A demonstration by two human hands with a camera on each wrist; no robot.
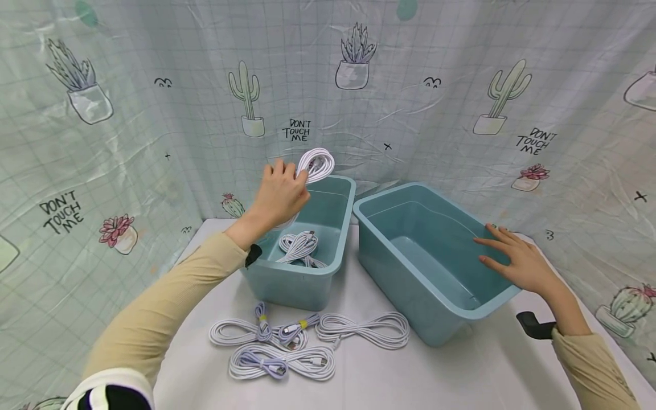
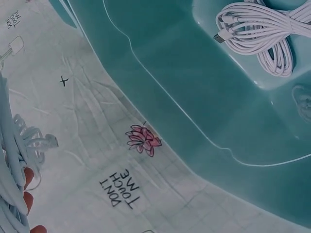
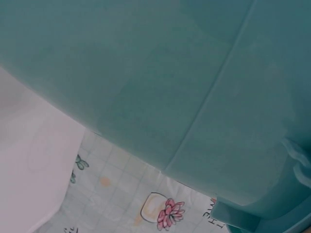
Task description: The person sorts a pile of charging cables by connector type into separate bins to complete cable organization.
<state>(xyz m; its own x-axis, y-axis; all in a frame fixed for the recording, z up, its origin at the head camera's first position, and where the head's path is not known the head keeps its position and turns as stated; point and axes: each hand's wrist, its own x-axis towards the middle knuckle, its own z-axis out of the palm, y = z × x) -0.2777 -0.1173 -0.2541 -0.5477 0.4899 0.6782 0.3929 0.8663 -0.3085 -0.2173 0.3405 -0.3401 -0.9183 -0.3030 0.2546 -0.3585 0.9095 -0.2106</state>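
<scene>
My left hand (image 1: 282, 191) grips a bundled white cable (image 1: 319, 164) above the left teal bin (image 1: 292, 285). In the left wrist view, part of that held cable (image 2: 12, 194) shows at the left edge with a few fingertips. More bundled white cables (image 1: 298, 246) lie on the bin floor, one with a dark-tipped plug. My right hand (image 1: 523, 265) is spread over the right rim of a second teal bin (image 1: 394, 296), fingers extended and holding nothing. Whether they touch the wall, I cannot tell. Only the bin wall (image 3: 146, 87) shows large in the right wrist view.
Several bundled cables lie on the white table (image 1: 389, 381) in front of the bins: a white coil (image 1: 364, 330), a lower white coil (image 1: 307, 364), and small lavender ones (image 1: 263, 324) with yellow ties. A cactus-print curtain (image 1: 307, 68) stands close behind the bins.
</scene>
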